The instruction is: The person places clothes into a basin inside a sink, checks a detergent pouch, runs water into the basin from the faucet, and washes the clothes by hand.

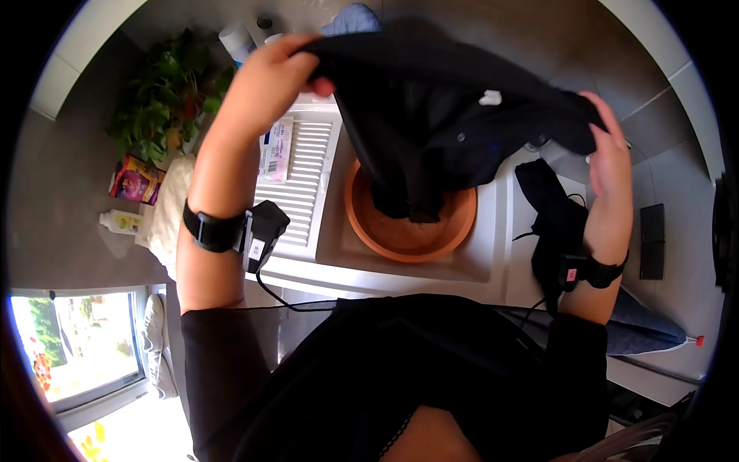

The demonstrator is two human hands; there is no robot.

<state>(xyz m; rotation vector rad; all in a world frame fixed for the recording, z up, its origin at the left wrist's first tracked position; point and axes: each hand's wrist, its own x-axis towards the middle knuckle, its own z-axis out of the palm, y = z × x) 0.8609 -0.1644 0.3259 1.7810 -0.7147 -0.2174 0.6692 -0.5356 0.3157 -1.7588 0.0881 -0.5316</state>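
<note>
A black garment (431, 100) with small buttons and a white label hangs stretched between my two hands above the sink. My left hand (281, 75) is closed on its upper left end. At the other end, my right hand (610, 150) pinches the fabric. The garment's lower part dangles into a round orange-brown basin (412, 252), hiding the basin's back part. That basin stands inside the white sink (481, 266). Whether water is in it I cannot tell. Both forearms wear black straps with small devices and cables.
Left of the sink is a ribbed drainboard (305, 165) with a pink-and-white packet (275, 154). A leafy plant (165, 100), a purple pouch (138, 181), a white bottle (122, 222) and a pale cloth (171, 208) lie farther left. Black fabric (550, 208) lies on the right-hand ledge.
</note>
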